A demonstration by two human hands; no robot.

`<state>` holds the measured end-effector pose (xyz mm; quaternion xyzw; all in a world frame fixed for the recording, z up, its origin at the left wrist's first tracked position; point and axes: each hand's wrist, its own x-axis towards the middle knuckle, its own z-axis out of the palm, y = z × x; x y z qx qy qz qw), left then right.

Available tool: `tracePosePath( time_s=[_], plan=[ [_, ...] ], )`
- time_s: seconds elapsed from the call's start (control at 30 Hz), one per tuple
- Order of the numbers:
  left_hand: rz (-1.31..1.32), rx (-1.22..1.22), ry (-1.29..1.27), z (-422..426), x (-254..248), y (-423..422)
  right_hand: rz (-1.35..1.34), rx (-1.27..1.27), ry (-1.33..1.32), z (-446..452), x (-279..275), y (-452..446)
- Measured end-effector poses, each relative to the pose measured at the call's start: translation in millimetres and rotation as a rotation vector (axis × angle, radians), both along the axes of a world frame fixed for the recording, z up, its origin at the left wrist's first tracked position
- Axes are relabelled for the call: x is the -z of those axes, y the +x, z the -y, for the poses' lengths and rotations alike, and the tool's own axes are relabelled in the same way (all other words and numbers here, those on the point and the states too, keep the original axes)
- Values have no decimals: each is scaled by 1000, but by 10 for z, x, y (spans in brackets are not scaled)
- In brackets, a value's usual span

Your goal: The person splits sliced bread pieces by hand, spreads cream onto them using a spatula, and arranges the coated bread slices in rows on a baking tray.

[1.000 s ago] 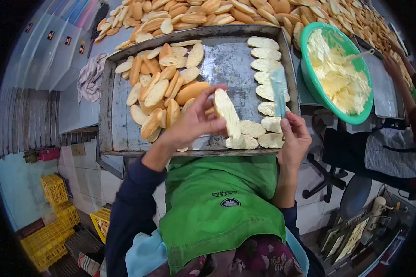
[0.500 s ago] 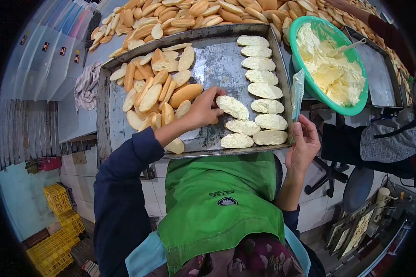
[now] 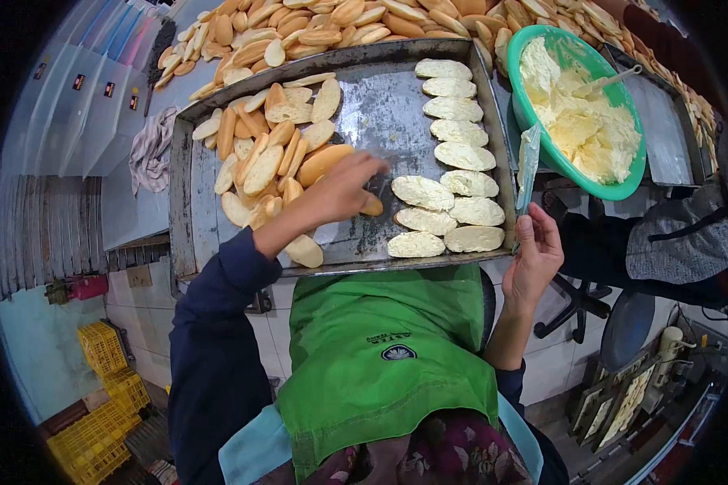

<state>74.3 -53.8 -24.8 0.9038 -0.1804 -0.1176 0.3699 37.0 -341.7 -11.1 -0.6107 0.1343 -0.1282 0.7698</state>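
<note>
My left hand (image 3: 344,192) is over the tray beside the heap of bread pieces, its fingers smeared by motion. The rounded tan end of a bread piece (image 3: 371,204) shows under it and seems to be in its grip. My right hand (image 3: 535,252) pinches the lower end of a light-blue spatula (image 3: 529,166), held upright by the tray's right rim with cream on its blade. Cream-covered bread slices (image 3: 465,157) line the tray's right side. A shorter second column includes a coated slice (image 3: 422,193). Plain bread halves (image 3: 264,168) lie heaped on the left.
The metal tray (image 3: 181,202) lies in front of me. At its right, a green bowl (image 3: 516,69) holds pale cream and a utensil handle (image 3: 615,81). More bread (image 3: 315,24) is piled behind. A cloth (image 3: 151,152) and plastic bins (image 3: 89,97) are at left; another person's dark clothing (image 3: 607,250) at right.
My left hand has let go of the coated slice, which lies straighter against the right column. The hand has shifted left, and a bread end now shows beneath it. My right hand stays nearly still.
</note>
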Motion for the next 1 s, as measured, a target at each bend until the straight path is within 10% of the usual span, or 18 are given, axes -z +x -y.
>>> tracePosePath(
  time_s=[0.13,0.37,0.6,1.0],
  plan=[
    [224,250,392,-65,18,-179,7,-19,-5,-33,7,5],
    [150,170,261,-250,-208,-213,32,-95,5,-56,-44,-41],
    [-526,-548,-1254,-50,-642,-682,24,-650,123,-422,-63,-132],
    [-500,-526,-1607,70,-481,-778,346,-522,-581,-522,-136,-23]
  ],
)
